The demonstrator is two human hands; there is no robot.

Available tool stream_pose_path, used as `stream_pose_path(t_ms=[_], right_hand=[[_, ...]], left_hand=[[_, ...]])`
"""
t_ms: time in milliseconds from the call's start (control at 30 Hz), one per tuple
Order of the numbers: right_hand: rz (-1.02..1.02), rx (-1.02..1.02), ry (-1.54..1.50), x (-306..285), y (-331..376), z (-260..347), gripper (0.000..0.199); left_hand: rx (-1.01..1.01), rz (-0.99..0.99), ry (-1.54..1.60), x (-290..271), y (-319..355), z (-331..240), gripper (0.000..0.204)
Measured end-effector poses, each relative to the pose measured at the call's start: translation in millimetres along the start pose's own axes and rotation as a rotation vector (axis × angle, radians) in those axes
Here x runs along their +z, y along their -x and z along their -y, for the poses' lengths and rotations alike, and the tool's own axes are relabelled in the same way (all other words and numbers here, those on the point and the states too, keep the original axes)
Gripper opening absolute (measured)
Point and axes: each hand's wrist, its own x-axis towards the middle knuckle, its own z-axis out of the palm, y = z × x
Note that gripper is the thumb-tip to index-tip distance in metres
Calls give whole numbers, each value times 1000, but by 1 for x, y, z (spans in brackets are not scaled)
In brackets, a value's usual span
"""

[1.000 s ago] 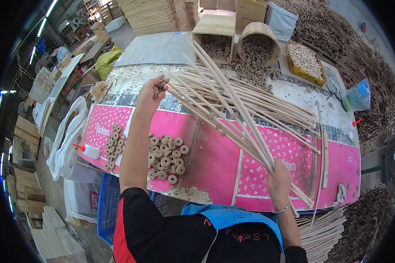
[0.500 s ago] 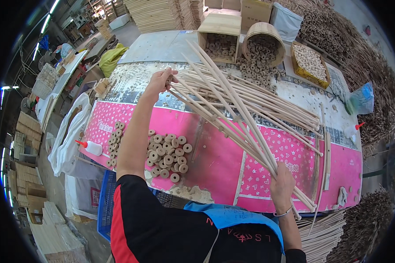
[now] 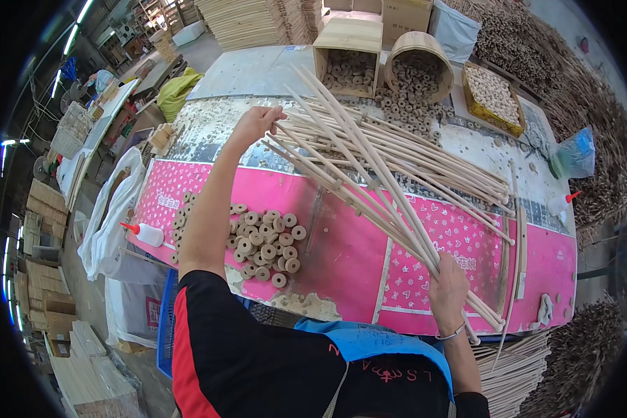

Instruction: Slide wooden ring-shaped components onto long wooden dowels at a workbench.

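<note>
My right hand (image 3: pixel 448 287) is wrapped around a bundle of long, thin wooden rods (image 3: pixel 415 240) near their lower ends. The rods fan out toward the far left, and their far ends stand apart from one another. At the far end of one rod, the fingers of my left hand (image 3: pixel 255 127) are pinched together; anything small between the fingertips is hidden. Beneath the held bundle, many more wooden rods (image 3: pixel 460 174) lie across the table. A loose pile of wooden rings (image 3: pixel 268 251) with centre holes sits on the pink sheet (image 3: pixel 341 279), right of my left forearm.
At the back stand a square wooden box (image 3: pixel 348 43) and a round wooden tub (image 3: pixel 439 52), both holding rings. A yellow crate (image 3: pixel 472 108) of small pale pieces is beside them. Red-tipped white bottles (image 3: pixel 148 235) stand at both sides. A blue basket (image 3: pixel 166 334) is below the left edge.
My left hand has shifted slightly up and to the right, from one rod's end to about the end of another. My right hand keeps its grip on the bundle.
</note>
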Motion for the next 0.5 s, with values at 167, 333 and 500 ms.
stream_pose_path(t_ms=[167, 333, 500], right_hand=[[13, 20, -4, 4, 3, -2, 30], [6, 29, -10, 6, 6, -2, 30], [21, 40, -17, 4, 5, 0, 31]], left_hand=[[-137, 94, 226, -6, 4, -9, 45], [-186, 107, 282, -7, 7, -9, 45], [-204, 104, 297, -6, 8, -8, 42]])
